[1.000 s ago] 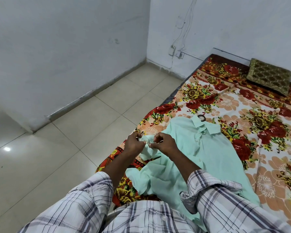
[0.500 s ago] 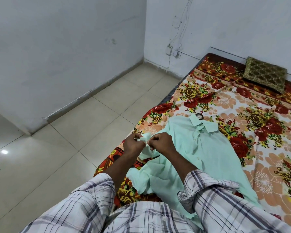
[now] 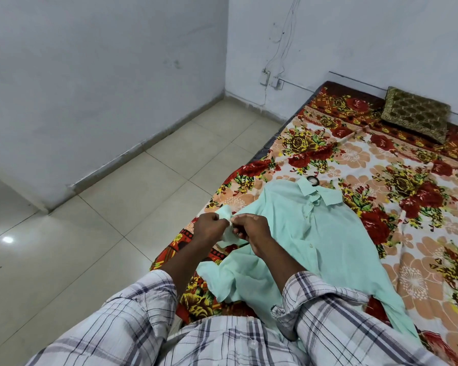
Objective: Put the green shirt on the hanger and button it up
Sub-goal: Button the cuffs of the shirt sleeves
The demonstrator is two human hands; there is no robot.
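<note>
The green shirt (image 3: 315, 233) lies on the sheet (image 3: 407, 233), its length running from the hanger hook (image 3: 313, 180) toward the person. The left hand (image 3: 209, 229) and the right hand (image 3: 251, 228) both pinch its cuff (image 3: 224, 211), left of that hook.

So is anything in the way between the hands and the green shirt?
No, nothing visible is in the way. The left hand and the right hand both pinch a sleeve end of the green shirt, which lies spread on the flowered bedspread. The hanger hook pokes out at the collar.
</note>
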